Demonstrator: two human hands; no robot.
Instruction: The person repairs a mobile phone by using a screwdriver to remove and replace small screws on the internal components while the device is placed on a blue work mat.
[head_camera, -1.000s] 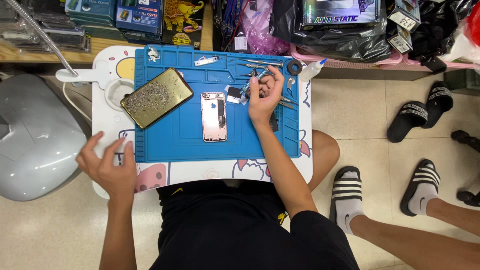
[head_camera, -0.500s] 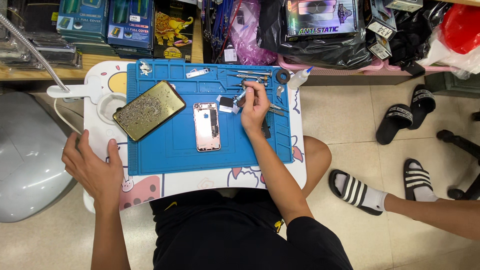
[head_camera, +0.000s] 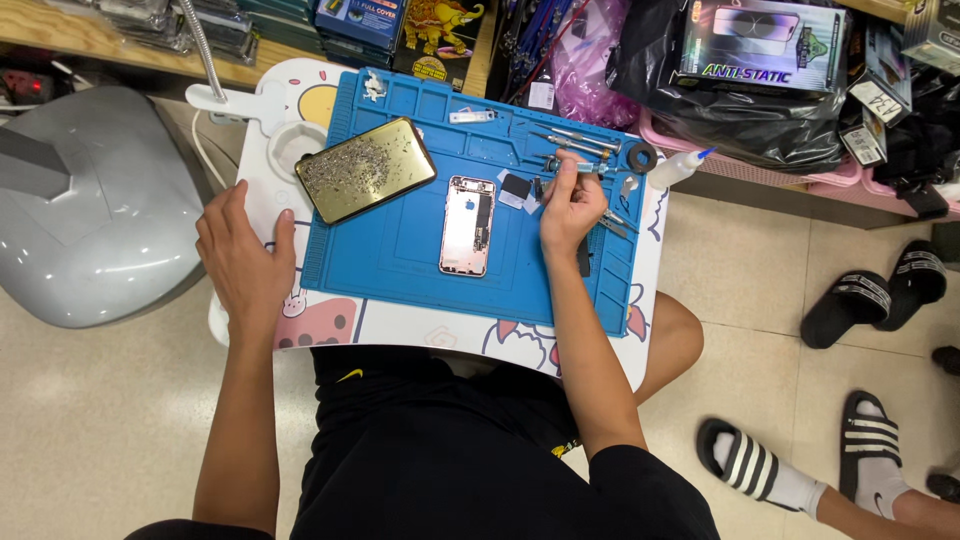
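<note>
The left hand lies flat, fingers spread, on the white lap tray, at nine o'clock of the blue rubber mat. A gold tray speckled with tiny screws sits at eleven. The opened, rectangular metal phone shell lies at the mat's centre. At two o'clock, the right hand pinches a slim screwdriver beside loose tools.

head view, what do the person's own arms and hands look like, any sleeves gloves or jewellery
Both arms are bare from the shoulder area down, with no sleeves reaching the forearms. The left hand and right hand wear no gloves, and no rings, watch or bracelet can be seen. The person wears black clothing with a small yellow mark near the left hip.
</note>
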